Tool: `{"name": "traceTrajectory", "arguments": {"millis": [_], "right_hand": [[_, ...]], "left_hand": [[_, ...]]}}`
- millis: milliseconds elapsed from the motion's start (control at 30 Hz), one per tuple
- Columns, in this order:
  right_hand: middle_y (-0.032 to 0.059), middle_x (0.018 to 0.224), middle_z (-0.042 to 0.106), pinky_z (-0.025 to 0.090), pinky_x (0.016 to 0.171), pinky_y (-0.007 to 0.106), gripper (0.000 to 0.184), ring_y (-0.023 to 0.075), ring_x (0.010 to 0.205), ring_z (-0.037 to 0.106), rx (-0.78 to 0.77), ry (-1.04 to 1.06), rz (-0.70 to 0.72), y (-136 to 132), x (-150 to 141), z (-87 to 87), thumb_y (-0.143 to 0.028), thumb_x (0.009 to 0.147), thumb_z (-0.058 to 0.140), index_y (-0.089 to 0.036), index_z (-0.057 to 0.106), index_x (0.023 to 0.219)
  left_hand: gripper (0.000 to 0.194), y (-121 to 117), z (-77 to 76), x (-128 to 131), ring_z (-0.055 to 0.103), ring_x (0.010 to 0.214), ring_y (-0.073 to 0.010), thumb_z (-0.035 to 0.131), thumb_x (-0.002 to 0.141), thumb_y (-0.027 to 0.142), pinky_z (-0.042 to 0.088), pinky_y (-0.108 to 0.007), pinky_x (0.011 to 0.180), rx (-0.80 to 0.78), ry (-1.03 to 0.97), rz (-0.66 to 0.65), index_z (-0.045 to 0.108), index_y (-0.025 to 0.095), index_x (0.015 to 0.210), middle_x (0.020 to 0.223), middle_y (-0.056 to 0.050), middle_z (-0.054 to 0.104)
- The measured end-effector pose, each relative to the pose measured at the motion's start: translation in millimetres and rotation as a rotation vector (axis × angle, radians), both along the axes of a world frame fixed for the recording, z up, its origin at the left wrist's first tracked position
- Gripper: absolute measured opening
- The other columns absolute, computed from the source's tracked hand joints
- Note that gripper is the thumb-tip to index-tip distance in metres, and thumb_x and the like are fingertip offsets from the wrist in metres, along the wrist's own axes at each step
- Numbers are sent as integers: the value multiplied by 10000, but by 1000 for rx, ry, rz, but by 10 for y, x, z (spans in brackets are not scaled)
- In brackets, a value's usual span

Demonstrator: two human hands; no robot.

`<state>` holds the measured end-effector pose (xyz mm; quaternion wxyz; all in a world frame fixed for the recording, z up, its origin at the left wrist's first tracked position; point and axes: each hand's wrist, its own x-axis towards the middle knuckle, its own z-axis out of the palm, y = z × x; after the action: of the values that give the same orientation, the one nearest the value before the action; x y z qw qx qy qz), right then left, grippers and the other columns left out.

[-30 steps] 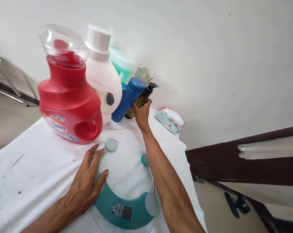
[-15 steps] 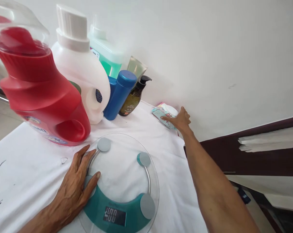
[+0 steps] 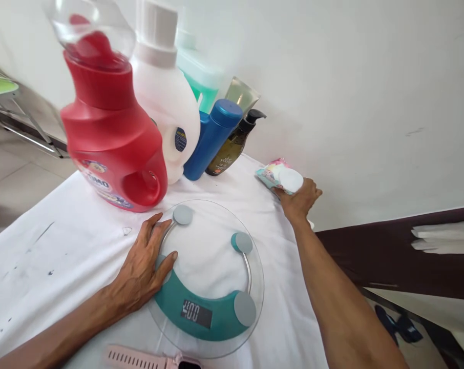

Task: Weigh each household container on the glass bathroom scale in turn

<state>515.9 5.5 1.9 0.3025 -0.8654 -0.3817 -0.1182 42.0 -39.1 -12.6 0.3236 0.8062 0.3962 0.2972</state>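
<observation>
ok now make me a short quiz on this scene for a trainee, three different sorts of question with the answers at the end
1. Multiple choice: what is the right hand holding?
a) the pink watch
b) the soft packet
c) the red bottle

2. True or false: the left hand is at the rim of the glass scale, fingers spread.

3. Short answer: in this view, which bottle appears between the white jug and the dark pump bottle?

Key:
1. b
2. True
3. The blue bottle
</observation>
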Motion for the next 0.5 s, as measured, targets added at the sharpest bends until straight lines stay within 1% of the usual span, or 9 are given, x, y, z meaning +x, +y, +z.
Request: {"name": "traceTrajectory", "arguments": {"millis": [100,167,233,300,367,433,500], "right_hand": [[219,1281,609,384,1085,624,712,434,1237,500,90,6,6,-255,-351,114,-537,645,877,-182,550,1168],[191,1278,607,407,1062,629,756,445,1254,493,126,36,35,-490,-619,241,-595,628,880,-208,552,1189],[154,1239,620,442,1029,615,806,436,1235,520,122,85,95,-752,-940,386,-659,598,884,-230,576,1206],[111,1175,645,479,992,585,827,392,1141,580,90,129,183,-1000,-1305,512,-702,561,897,-253,616,1195],[81,1133,665,517,937,536,799,344,1054,616,49,160,298,-1202,-1679,587,-721,559,900,-274,650,1173],[69,1112,677,542,885,493,742,319,1025,628,9,179,431,-1339,-2011,602,-724,603,891,-286,666,1158],[69,1104,685,555,855,479,699,312,1025,627,-29,192,529,-1413,-2263,578,-720,656,873,-286,662,1162]], "left_hand": [[535,0,-35,-7,536,1419,-371,548,1040,319,549,-635,1117,7,-26,-17,375,279,1545,1574,-162,397],[531,3,-53,-8,518,1433,-377,558,1026,307,521,-656,1138,24,-33,-5,388,277,1529,1570,-164,397],[528,11,-59,-9,508,1438,-381,567,1014,305,503,-672,1148,38,-36,-1,399,270,1514,1560,-166,400],[526,23,-53,-14,508,1431,-381,570,1010,313,499,-683,1144,47,-39,-14,402,260,1505,1546,-166,408],[496,37,-41,-23,519,1416,-372,549,1024,334,506,-682,1136,54,-48,-24,411,249,1493,1528,-166,420],[448,53,-28,-35,547,1383,-353,497,1057,374,527,-660,1122,44,-59,-28,424,238,1478,1515,-169,432],[427,69,-21,-45,580,1337,-329,428,1091,413,546,-636,1107,23,-64,-32,425,224,1474,1501,-172,449]]}}
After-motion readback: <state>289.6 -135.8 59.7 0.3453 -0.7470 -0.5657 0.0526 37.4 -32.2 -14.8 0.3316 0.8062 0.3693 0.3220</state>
